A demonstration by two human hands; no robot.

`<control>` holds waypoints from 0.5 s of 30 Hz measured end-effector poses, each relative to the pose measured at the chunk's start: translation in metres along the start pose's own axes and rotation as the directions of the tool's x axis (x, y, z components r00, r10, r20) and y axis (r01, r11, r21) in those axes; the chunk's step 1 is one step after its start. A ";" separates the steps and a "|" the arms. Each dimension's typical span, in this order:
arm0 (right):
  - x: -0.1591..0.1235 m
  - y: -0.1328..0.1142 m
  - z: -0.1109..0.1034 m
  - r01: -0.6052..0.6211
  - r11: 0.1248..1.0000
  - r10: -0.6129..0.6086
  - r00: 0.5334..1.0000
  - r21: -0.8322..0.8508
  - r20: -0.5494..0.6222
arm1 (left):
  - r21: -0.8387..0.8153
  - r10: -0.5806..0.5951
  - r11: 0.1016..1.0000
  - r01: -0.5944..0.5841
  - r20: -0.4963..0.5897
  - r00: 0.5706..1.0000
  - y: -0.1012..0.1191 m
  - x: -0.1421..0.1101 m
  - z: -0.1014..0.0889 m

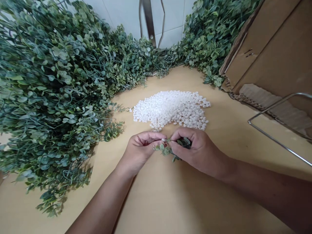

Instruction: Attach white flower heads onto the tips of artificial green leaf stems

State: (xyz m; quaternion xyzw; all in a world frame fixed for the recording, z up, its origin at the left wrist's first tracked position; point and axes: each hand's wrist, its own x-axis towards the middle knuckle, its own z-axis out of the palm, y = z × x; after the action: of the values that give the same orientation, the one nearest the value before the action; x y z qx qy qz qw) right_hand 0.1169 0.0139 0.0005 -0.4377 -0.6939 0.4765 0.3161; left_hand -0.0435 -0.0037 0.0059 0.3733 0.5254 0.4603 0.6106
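Note:
Between my two hands is a small sprig of artificial green leaves (165, 150), held above the table just in front of a heap of small white plastic pieces (168, 105). My right hand (195, 146) is closed around the sprig, with leaves showing between thumb and fingers. My left hand (142, 146) pinches a small white piece (163, 139) at the sprig's near end, thumb against forefinger. The fingertips of both hands almost meet. Exactly how the white piece sits against the stem is too small to make out.
A big pile of artificial foliage (60, 81) covers the left side, and more greenery (216, 39) stands at the back right. On the right are a cardboard box (275, 55) and a bent metal wire frame (270, 139). The tabletop (156, 201) is tan; behind is a tiled wall (170, 19).

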 end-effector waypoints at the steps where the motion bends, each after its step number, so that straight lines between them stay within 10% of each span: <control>1: 0.000 0.000 0.000 -0.006 1.000 0.006 1.000 -0.005 0.001 | 0.009 0.000 1.000 0.000 -0.001 1.000 0.000 0.000 0.000; 15: 0.001 0.001 0.001 -0.003 1.000 0.003 1.000 -0.013 -0.013 | -0.050 -0.042 0.998 0.040 -0.028 0.999 -0.001 0.001 -0.001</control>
State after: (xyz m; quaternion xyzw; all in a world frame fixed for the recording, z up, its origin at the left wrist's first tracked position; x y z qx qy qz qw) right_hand 0.1156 0.0146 -0.0009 -0.4438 -0.6942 0.4698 0.3169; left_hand -0.0443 -0.0027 0.0042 0.3404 0.5302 0.4659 0.6212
